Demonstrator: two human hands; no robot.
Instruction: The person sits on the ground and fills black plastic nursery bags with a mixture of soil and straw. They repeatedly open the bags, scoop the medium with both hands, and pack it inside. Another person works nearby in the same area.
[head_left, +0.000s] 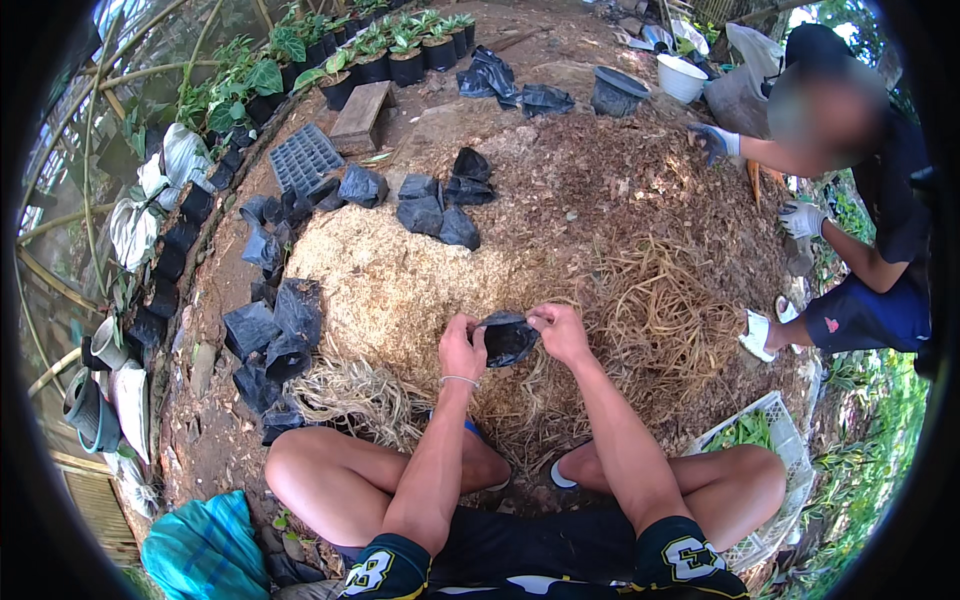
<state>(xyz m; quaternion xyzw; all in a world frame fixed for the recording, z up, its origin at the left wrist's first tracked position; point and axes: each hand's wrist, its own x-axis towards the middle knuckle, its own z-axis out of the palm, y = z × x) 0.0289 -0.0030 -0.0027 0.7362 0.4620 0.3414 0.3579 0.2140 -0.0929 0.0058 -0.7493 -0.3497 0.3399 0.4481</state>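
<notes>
Between my two hands is a black plastic grow bag (510, 341), its mouth spread wide and facing me. My left hand (461, 349) pinches the bag's left rim with thumb and fingers. On the opposite side, my right hand (561, 332) grips the upper right rim. Below the bag lies a pale heap of sawdust or husk (375, 262), with dry straw (667, 300) to its right. More black grow bags (274, 326) are piled left of the heap, and several others (431, 206) rest at its far edge.
A gloved co-worker (877, 210) bends in from the right. Behind my right knee is a white plastic crate (776, 480) with green leaves. Farther off are a seedling tray (305, 159), a wooden stool (361, 116), a black pot (617, 91), a white bucket (681, 79) and potted plants (405, 64).
</notes>
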